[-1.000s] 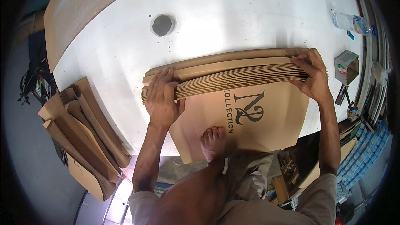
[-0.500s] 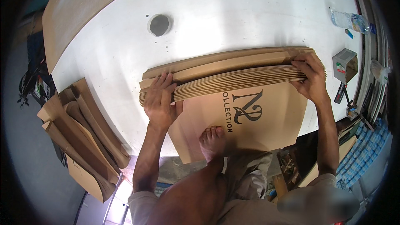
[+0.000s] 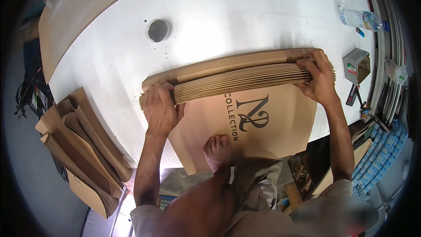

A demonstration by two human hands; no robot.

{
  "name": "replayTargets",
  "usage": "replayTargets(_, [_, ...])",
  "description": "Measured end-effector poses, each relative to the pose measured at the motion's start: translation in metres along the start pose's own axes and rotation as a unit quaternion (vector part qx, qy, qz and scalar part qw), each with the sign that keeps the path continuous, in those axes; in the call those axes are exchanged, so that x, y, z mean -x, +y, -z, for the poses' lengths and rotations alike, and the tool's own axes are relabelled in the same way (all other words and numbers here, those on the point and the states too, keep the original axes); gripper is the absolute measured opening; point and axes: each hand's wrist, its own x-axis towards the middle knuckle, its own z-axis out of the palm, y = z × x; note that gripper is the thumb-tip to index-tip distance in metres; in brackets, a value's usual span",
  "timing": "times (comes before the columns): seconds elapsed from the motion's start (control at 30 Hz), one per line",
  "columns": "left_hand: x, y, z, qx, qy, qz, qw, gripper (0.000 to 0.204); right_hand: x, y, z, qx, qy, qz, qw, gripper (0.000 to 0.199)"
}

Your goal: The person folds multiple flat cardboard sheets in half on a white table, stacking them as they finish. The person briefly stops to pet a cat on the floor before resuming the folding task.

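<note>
A thick bundle of folded brown cardboard sheets (image 3: 241,78) lies across the white table, its many edges stacked close together. Gripping its left end is my left hand (image 3: 160,107), with fingers over the top and the thumb on the near side. My right hand (image 3: 319,79) holds the right end in the same way. Behind the bundle runs a folded cardboard strip (image 3: 219,66). A flat cardboard panel (image 3: 285,127) with dark printed lettering extends toward me, and a bare foot (image 3: 217,149) rests on it.
Bent cardboard pieces (image 3: 87,136) lean at the left table edge. A large cardboard sheet (image 3: 87,13) covers the far left. The table has a round hole (image 3: 158,30). At the right are a plastic bottle (image 3: 360,19), a lighter (image 3: 360,32), a grey box (image 3: 356,65) and a blue-checked bundle (image 3: 381,153).
The folded layers have come closer together: two strips showed behind the bundle before, one shows now. My right fingers have shifted on its end. The whole view has moved slightly.
</note>
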Motion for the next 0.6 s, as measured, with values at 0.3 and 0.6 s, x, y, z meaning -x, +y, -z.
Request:
replayTargets(0.3, [-0.010,0.003,0.004,-0.047,0.009,-0.034,0.998,0.046,-0.008,-0.011,0.004,-0.009,-0.070,-0.052,0.996,0.069])
replayTargets(0.6, [-0.001,0.003,0.000,0.017,-0.016,0.013,1.000,0.051,-0.016,-0.013,0.006,-0.010,-0.116,-0.096,0.989,0.068])
